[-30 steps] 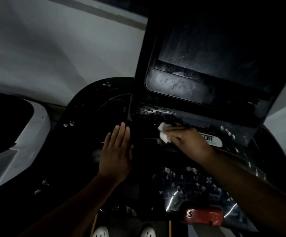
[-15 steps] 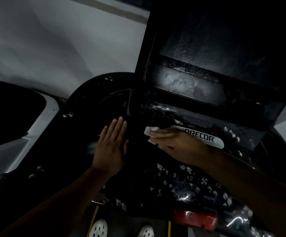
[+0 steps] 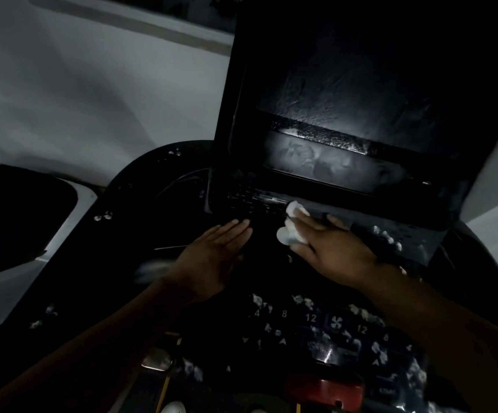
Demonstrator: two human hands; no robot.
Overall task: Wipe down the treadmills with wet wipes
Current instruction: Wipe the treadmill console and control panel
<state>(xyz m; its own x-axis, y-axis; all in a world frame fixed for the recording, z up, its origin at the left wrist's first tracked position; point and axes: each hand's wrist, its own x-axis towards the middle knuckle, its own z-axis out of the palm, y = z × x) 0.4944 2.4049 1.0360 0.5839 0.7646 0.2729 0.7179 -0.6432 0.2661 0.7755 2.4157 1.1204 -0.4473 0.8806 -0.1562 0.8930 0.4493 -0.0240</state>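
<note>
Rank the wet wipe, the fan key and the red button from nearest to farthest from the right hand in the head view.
1. wet wipe: held at the fingertips of the right hand, on its left side.
2. fan key: directly below the hand.
3. red button: lower still, near the picture's bottom edge.
</note>
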